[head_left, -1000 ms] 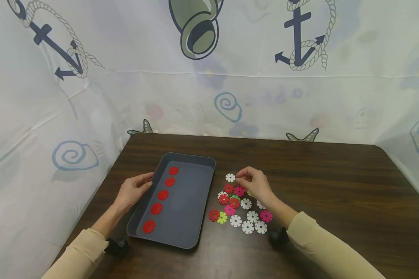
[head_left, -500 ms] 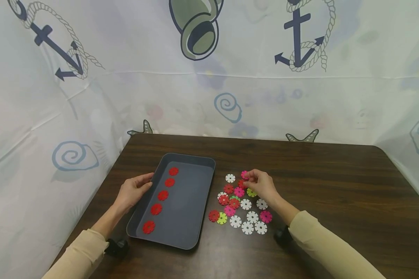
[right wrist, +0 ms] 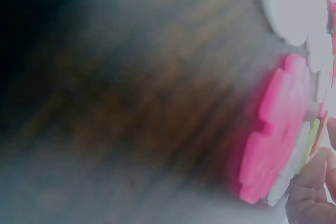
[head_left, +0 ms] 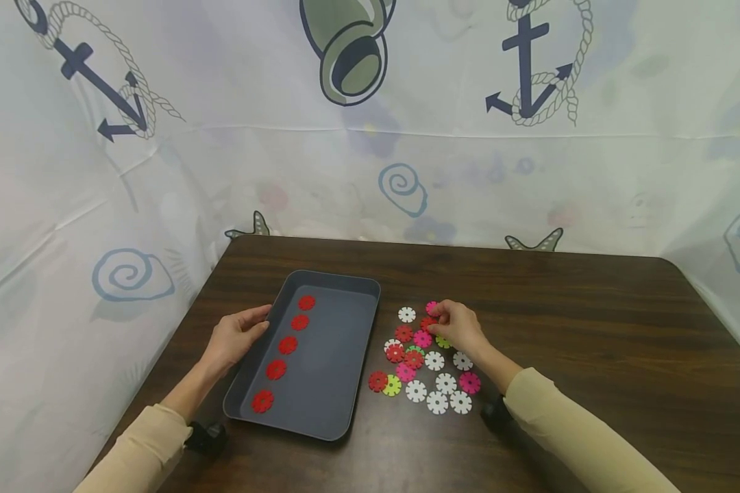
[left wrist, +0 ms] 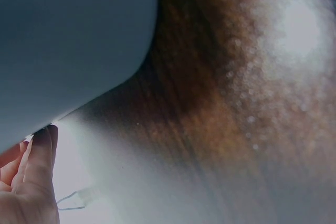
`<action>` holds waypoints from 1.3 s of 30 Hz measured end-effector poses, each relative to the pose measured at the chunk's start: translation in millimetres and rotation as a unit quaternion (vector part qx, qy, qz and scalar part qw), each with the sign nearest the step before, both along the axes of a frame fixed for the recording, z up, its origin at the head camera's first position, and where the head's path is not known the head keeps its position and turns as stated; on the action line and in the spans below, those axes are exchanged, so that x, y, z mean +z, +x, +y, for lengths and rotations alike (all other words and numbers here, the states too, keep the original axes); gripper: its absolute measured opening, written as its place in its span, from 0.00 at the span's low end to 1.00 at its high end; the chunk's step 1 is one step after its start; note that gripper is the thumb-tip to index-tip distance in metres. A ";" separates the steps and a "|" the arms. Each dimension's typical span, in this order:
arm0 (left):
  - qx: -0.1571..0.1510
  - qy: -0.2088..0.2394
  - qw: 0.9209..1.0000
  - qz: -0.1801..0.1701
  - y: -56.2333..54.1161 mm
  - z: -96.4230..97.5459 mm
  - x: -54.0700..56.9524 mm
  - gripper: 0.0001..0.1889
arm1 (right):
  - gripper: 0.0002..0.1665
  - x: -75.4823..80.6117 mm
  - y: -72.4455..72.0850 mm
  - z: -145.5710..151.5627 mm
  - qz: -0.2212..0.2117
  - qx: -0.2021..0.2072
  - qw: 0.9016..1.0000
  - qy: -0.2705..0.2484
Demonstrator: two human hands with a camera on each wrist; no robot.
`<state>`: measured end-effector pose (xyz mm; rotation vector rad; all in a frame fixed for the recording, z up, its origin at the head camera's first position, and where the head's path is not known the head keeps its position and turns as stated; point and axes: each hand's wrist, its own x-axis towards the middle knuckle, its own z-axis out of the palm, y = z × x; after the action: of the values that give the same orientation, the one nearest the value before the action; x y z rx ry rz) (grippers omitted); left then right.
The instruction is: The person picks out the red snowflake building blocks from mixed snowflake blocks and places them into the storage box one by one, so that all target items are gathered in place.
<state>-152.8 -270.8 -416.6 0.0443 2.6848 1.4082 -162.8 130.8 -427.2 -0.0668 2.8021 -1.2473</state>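
Note:
My left hand (head_left: 239,335) holds the left rim of a dark grey rectangular tray (head_left: 333,383), which is seen from outside in the left wrist view. A slanting row of several red interlocking discs (head_left: 276,369) lies along the tray's left side. To the right, my right hand (head_left: 462,327) has thumb and forefinger at a notched red interlocking disc (head_left: 428,324), pinching its right edge at the far end of a loose group. A pink disc (head_left: 432,308) lies just beyond these fingertips, and a yellow-green disc (head_left: 444,341) is partly covered by the hand.
White discs (head_left: 437,402), pink, red, yellow-green and green ones lie scattered right of the tray, some overlapping. A pink disc (right wrist: 275,129) looms close in the right wrist view. Brown wooden table (head_left: 592,356) extends right; a printed cloth (head_left: 321,178) hangs behind.
My right hand has shifted right from beside the far white disc to the red disc, uncovering the pink one. The left hand and tray stay in place.

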 end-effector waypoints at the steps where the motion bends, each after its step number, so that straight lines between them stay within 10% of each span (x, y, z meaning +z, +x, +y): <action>1: 0.000 0.000 1.000 0.000 -0.1 0.0 -0.1 0.23 | 0.15 -0.1 -0.1 -0.1 0.001 0.000 1.000 0.003; 39: -0.003 0.000 1.000 -0.004 1.1 2.1 4.2 0.22 | 0.15 0.8 1.9 -3.7 0.041 0.015 0.999 0.024</action>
<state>-151.7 -268.7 -412.4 0.0464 2.6757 1.4023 -160.8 127.1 -426.4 -0.1597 2.8885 -1.1968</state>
